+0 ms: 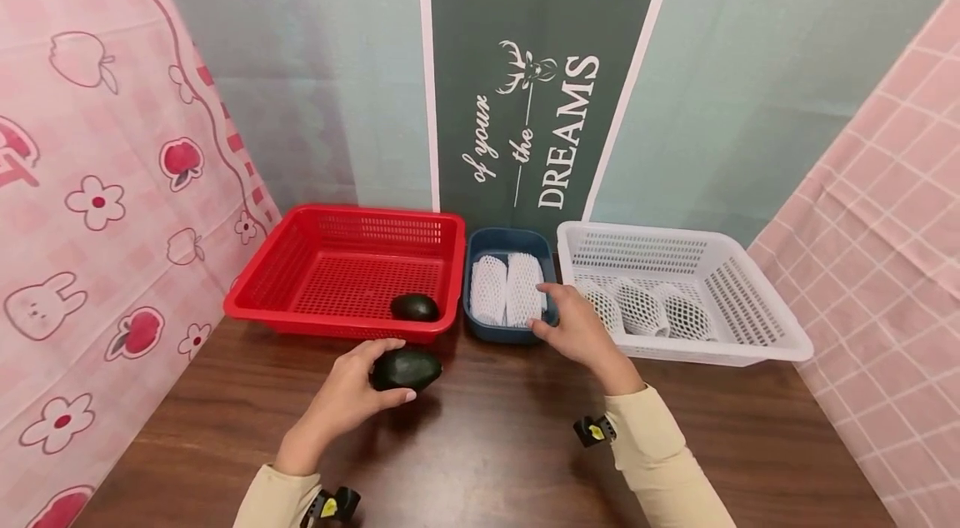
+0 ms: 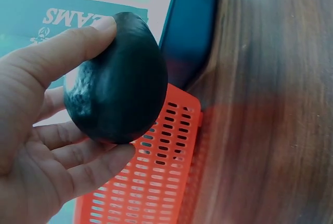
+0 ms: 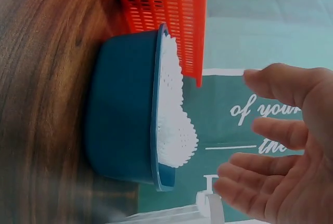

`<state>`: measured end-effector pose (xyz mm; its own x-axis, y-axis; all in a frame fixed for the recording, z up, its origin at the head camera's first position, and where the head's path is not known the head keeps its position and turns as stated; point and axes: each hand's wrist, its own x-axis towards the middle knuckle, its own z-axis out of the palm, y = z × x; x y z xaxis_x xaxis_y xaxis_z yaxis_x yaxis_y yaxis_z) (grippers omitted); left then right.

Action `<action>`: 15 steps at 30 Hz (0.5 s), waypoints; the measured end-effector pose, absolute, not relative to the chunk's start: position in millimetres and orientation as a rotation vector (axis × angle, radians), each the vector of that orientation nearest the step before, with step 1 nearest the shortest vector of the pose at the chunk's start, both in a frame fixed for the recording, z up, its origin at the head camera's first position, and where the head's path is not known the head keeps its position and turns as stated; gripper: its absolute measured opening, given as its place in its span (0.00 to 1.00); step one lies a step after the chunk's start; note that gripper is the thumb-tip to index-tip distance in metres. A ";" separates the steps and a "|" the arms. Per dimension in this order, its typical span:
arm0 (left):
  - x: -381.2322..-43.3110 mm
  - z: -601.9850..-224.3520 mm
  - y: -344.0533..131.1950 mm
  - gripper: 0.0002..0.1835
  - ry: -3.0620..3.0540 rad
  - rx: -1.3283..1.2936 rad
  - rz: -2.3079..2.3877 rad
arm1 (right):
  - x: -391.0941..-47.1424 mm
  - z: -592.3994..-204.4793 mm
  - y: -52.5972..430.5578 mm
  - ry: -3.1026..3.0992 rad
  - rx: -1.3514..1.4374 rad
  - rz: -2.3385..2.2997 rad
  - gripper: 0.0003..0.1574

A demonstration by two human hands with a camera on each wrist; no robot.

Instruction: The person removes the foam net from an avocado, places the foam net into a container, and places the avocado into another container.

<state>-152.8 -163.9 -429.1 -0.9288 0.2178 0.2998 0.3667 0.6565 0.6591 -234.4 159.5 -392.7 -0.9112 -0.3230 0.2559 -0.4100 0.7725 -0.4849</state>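
My left hand (image 1: 348,389) grips a dark green avocado (image 1: 406,370) between thumb and fingers, in front of the red basket (image 1: 300,320). The left wrist view shows the same avocado (image 2: 122,83) up close. A second avocado (image 1: 415,307) lies in the red basket's near right corner. My right hand (image 1: 576,330) is over the right side of a blue bin (image 1: 504,335), its fingers parted and holding nothing. White foam net sleeves (image 1: 491,289) lie in that bin; in the right wrist view the fingers stand apart from the sleeves (image 3: 174,130).
To the right stands a white basket (image 1: 750,349) holding several avocados in foam nets (image 1: 641,309). The three containers line up along the back of the brown wooden table (image 1: 480,445). A printed cloth (image 1: 547,95) hangs behind, with pink cloths at both sides.
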 end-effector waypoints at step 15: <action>-161.6 -410.9 -163.8 0.33 -2.495 -0.500 -1.115 | -230.7 -388.0 132.8 -2.791 0.771 0.811 0.34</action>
